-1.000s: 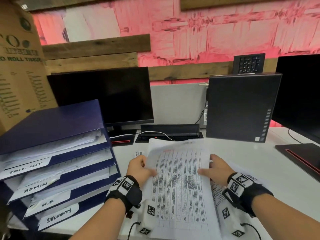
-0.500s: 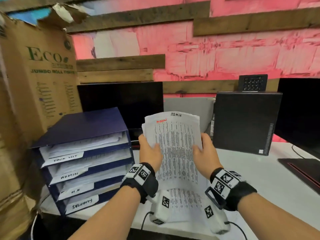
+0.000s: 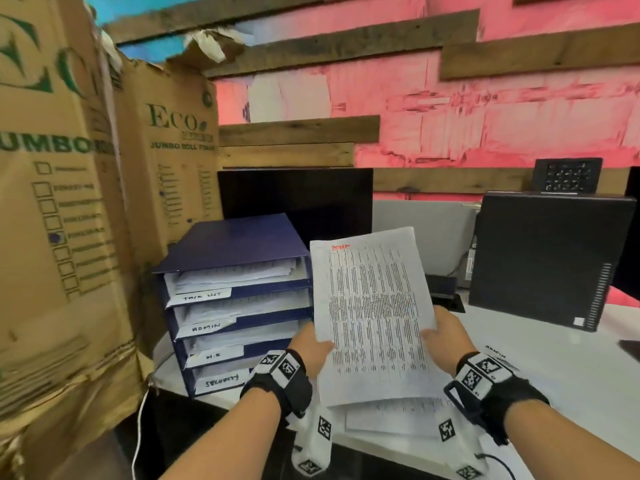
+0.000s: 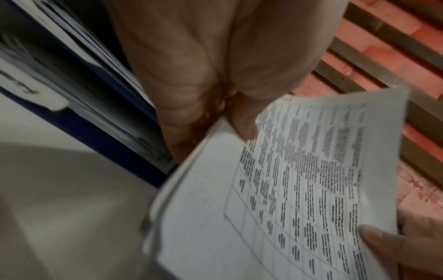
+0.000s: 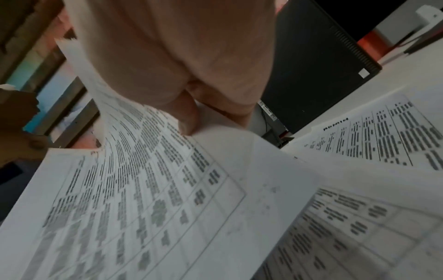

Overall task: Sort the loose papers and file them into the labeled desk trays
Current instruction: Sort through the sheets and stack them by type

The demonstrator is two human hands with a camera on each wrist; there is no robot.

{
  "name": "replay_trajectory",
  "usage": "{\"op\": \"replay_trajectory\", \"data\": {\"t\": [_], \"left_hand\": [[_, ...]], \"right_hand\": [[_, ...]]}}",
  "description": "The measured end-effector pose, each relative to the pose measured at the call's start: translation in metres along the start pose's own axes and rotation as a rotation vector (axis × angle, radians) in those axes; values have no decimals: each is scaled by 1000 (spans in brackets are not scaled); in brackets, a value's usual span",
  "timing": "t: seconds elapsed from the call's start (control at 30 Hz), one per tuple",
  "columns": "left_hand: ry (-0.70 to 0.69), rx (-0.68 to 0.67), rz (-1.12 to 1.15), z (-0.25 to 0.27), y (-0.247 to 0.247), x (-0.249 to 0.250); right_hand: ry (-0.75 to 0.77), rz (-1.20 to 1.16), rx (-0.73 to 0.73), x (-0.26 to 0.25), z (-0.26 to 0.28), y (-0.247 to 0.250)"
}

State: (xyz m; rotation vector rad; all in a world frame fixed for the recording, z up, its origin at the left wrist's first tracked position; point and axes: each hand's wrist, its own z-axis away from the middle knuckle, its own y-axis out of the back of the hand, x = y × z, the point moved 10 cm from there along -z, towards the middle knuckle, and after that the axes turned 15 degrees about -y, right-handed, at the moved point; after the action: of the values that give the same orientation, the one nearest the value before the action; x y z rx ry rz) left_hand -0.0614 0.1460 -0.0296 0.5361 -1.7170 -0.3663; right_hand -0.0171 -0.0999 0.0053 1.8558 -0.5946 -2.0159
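Both hands hold up a small sheaf of printed papers (image 3: 372,317) with a red word at its top, raised above the desk and tilted slightly left. My left hand (image 3: 310,348) pinches its left edge, thumb on the front, as the left wrist view shows on the papers (image 4: 287,189). My right hand (image 3: 446,337) grips the right edge, thumb on top of the papers (image 5: 143,189). To the left stands a blue four-tier tray stack (image 3: 239,299) labelled TASK LIST, ADMIN, H.R and SECURITY, each tier holding paper. More loose sheets (image 3: 398,417) lie on the desk beneath.
Tall cardboard boxes (image 3: 62,237) stand left of the trays. A dark monitor (image 3: 298,202) is behind them and a black computer case (image 3: 547,258) at the right. A sheet marked ADMIN (image 5: 374,136) lies on the white desk (image 3: 571,368) to the right.
The sheaf was lifted off the desk pile and raised upright, then carried left toward the tray stack. The head view has swung left, bringing the cardboard boxes in.
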Motion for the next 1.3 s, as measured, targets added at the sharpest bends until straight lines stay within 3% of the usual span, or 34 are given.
{"op": "replay_trajectory", "data": {"t": [0.17, 0.33, 0.43, 0.53, 0.67, 0.87, 0.97, 1.1, 1.2, 1.3], "left_hand": [[91, -133, 38, 46, 24, -31], [219, -90, -67, 87, 66, -81], [298, -56, -61, 109, 90, -112], [360, -100, -16, 127, 100, -138], [371, 73, 107, 144, 125, -144], [268, 279, 167, 144, 167, -111], [229, 343, 95, 137, 184, -91], [189, 460, 144, 117, 200, -81], [200, 506, 183, 100, 206, -92], [245, 560, 219, 64, 217, -163]], "right_hand": [[68, 44, -136, -10, 33, -37], [144, 188, -348, -30, 71, -89], [114, 361, -499, -31, 85, -127], [45, 498, -535, -22, 87, -152], [11, 588, -584, -8, 78, -181], [5, 372, -592, -49, 99, -189], [41, 186, -548, -68, 96, -185], [-85, 48, -646, -60, 99, -190], [-129, 14, -674, -56, 95, -189], [-139, -88, -624, -64, 81, -183]]}}
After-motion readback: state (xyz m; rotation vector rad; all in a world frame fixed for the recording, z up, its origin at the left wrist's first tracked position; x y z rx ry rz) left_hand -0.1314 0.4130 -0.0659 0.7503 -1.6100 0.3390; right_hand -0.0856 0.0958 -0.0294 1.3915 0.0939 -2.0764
